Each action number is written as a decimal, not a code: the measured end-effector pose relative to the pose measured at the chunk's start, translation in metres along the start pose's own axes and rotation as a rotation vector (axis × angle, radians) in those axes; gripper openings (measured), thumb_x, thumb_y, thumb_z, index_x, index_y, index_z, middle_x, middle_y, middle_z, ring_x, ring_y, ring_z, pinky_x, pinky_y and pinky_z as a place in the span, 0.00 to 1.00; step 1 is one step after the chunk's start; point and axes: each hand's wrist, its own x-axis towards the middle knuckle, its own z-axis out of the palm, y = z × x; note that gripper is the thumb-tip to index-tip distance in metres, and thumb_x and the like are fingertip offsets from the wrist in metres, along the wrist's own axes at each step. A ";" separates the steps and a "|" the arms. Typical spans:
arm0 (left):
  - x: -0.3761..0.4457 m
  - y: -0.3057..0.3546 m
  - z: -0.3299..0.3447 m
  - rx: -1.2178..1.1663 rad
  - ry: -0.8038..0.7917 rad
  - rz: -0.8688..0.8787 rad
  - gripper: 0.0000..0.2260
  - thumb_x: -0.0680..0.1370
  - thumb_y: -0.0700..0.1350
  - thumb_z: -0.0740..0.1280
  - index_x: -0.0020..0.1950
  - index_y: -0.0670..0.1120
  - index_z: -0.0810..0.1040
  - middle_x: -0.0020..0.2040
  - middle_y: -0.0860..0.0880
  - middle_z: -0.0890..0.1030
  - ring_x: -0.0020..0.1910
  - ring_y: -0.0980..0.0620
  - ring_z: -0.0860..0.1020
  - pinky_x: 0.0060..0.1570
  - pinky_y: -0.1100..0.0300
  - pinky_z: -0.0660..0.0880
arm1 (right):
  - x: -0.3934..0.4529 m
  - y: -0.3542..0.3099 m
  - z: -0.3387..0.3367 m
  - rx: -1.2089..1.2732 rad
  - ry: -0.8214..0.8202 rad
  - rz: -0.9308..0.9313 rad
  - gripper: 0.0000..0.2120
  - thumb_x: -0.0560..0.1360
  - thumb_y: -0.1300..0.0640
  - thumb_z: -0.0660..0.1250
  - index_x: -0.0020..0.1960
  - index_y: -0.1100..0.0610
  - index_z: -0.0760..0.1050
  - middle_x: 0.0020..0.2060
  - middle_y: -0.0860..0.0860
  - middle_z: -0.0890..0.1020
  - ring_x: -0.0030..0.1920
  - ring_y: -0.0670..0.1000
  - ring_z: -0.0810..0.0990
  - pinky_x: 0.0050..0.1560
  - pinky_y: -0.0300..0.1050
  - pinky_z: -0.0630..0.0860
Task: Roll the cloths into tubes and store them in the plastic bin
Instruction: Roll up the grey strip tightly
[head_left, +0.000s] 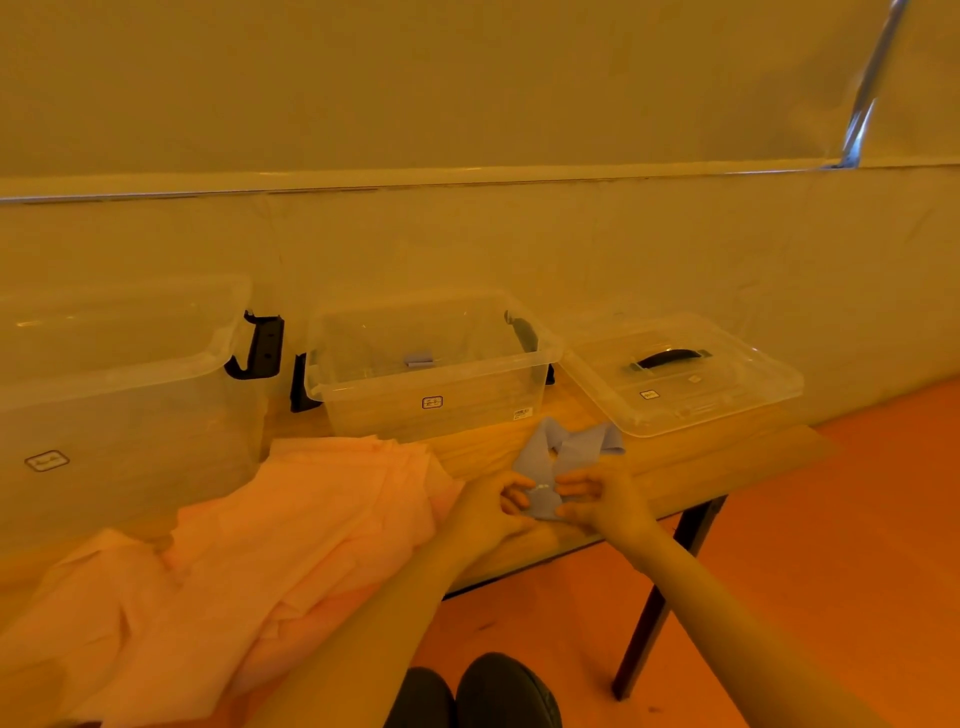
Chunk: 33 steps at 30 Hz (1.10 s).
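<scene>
- left hand (485, 506): fingers curled, pinching the near end of a blue cloth (563, 457) at the front edge of the table (675, 467).
- right hand (602, 501): fingers likewise curled onto the same near end of the blue cloth, facing the left hand; both hands meet over the cloth, just apart from each other.
- blue cloth: narrow near end held between the hands, far part lying on the table in two loose folded flaps spreading away from the hands. not rolled into a tube.
- dark shoes (478, 693): visible at the bottom edge, on the orange floor (831, 571), below the table front.
- pink cloths (234, 545): a large crumpled heap on the table, left of the hands, reaching to the near left edge.
- plastic bin (431, 364): clear, open, standing behind the blue cloth in the middle of the table; one small blue rolled cloth (418, 358) lies inside on its bottom.
- lid (680, 371): clear, with a dark handle, lying flat on the table to the right of the bin.
- second bin (114, 395): clear, larger, at the far left, with a black latch on its right end.
- pale sheeted wall (467, 156) behind the table.
</scene>
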 end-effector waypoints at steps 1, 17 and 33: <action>-0.001 0.000 0.003 0.013 0.023 -0.001 0.20 0.70 0.37 0.73 0.61 0.45 0.76 0.47 0.50 0.78 0.40 0.56 0.75 0.43 0.66 0.75 | -0.001 0.002 0.000 -0.020 -0.012 -0.009 0.19 0.68 0.66 0.75 0.57 0.62 0.76 0.49 0.54 0.81 0.41 0.48 0.80 0.31 0.37 0.76; 0.000 0.005 -0.006 0.155 0.086 0.078 0.07 0.77 0.43 0.68 0.52 0.45 0.82 0.51 0.49 0.82 0.45 0.59 0.74 0.39 0.75 0.67 | -0.016 -0.010 0.000 -0.081 -0.045 -0.247 0.11 0.70 0.56 0.75 0.30 0.55 0.77 0.21 0.47 0.72 0.24 0.44 0.67 0.27 0.40 0.63; 0.000 0.095 -0.135 -0.026 0.294 0.277 0.04 0.75 0.35 0.69 0.49 0.40 0.81 0.39 0.51 0.79 0.34 0.66 0.75 0.37 0.72 0.71 | 0.007 -0.143 0.007 0.106 0.062 -0.417 0.03 0.72 0.65 0.71 0.41 0.59 0.79 0.36 0.53 0.82 0.37 0.43 0.80 0.41 0.39 0.77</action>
